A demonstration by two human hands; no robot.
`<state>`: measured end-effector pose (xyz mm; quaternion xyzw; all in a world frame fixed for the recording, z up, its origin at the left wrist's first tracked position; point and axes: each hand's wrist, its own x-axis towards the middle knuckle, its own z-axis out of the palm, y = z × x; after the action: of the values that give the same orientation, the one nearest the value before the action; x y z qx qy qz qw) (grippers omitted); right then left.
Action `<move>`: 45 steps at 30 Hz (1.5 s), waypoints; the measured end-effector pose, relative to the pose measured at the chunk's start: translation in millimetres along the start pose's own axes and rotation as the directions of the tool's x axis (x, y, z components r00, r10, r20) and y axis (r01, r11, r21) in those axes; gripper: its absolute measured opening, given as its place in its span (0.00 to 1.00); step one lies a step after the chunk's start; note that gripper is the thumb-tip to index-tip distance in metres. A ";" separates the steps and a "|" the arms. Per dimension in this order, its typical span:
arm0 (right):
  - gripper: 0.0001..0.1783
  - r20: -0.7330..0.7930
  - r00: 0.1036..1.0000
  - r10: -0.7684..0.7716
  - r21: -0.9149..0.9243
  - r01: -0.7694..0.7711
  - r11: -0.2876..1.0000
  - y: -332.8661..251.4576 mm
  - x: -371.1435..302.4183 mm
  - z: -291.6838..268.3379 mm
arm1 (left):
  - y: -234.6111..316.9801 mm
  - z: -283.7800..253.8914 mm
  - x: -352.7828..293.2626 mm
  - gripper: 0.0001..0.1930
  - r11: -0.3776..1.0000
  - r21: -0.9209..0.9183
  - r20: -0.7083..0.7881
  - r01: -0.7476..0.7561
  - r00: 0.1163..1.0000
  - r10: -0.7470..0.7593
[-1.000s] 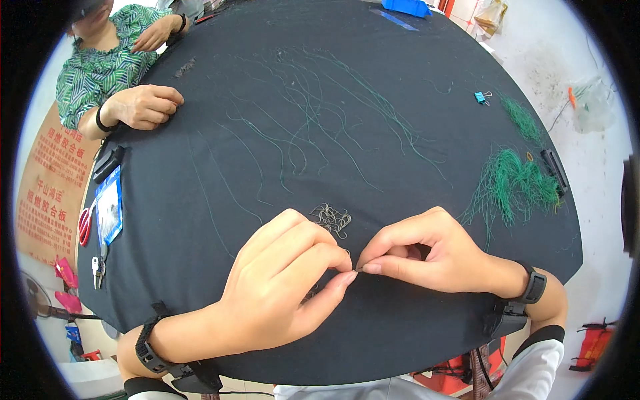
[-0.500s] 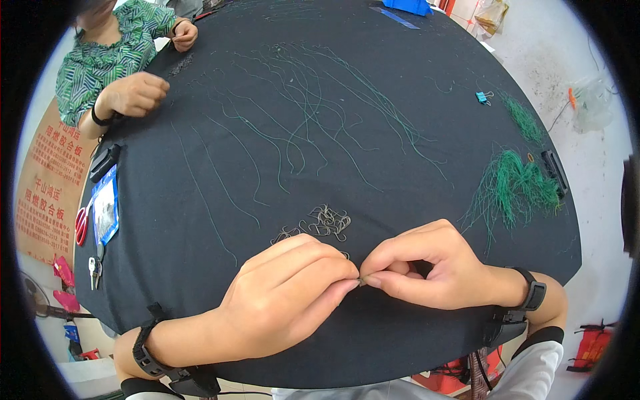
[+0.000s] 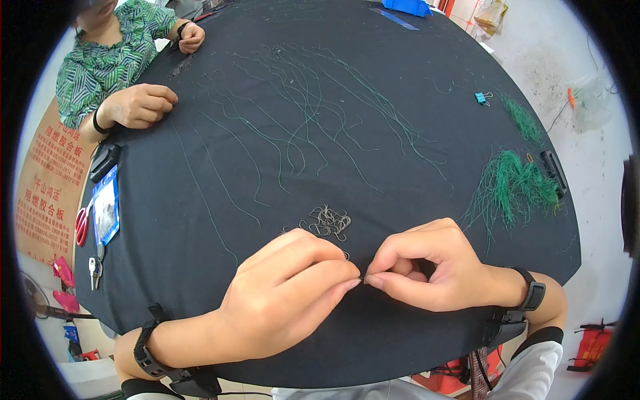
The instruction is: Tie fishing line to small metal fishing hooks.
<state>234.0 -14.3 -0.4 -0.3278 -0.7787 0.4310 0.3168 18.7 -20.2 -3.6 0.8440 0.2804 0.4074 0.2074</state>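
Close to the near edge of the black-covered table, my left hand point(image 3: 285, 297) and my right hand point(image 3: 437, 268) meet almost fingertip to fingertip. Thumb and forefinger of each hand are pinched together. A tiny dark bit shows between the fingertips, too small to name. Just beyond my hands lies a loose pile of bronze-coloured fish hooks point(image 3: 327, 221); my left hand hides part of it. Long green threads point(image 3: 293, 127) lie spread across the middle of the table.
At the right are a tangled bundle of green thread point(image 3: 513, 190), a smaller bundle point(image 3: 522, 120) and a blue binder clip point(image 3: 483, 99). Red-handled scissors point(image 3: 82, 223) and a blue packet point(image 3: 105, 210) lie on the left. Another person's hand point(image 3: 141, 105) works at the far left.
My fingertips have drawn slightly apart, my right hand shifting a little to the right. The other person's nearer hand has moved right and slightly down.
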 end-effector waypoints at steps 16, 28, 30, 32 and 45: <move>0.03 0.033 0.999 0.016 0.011 -0.017 1.000 -1.9 -0.9 -3.6 | -1.4 -0.7 -0.4 0.10 1.000 0.020 -0.022 0.005 1.000 -0.005; 0.03 0.029 0.999 0.014 0.005 -0.014 1.000 -0.3 -0.9 -3.3 | 0.4 -1.3 -0.5 0.09 1.000 0.007 -0.025 0.010 1.000 -0.010; 0.04 0.028 0.999 0.015 0.021 -0.016 1.000 0.7 -1.0 -3.9 | 0.4 -1.9 -0.4 0.09 1.000 0.015 -0.021 0.006 1.000 -0.005; 0.04 0.029 0.999 0.024 0.030 -0.025 0.999 1.2 -0.7 -4.1 | 0.4 -2.5 -0.3 0.09 1.000 0.022 -0.021 0.006 1.000 -0.006; 0.02 0.066 0.991 0.113 0.105 -0.119 0.987 -0.8 -0.6 -5.6 | 1.3 -2.4 -0.5 0.10 1.000 0.020 -0.075 0.021 0.997 -0.019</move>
<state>238.5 -12.5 2.6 -0.3417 -0.7430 0.5000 0.2850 16.9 -21.2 -1.7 0.8275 0.3007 0.4337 0.1919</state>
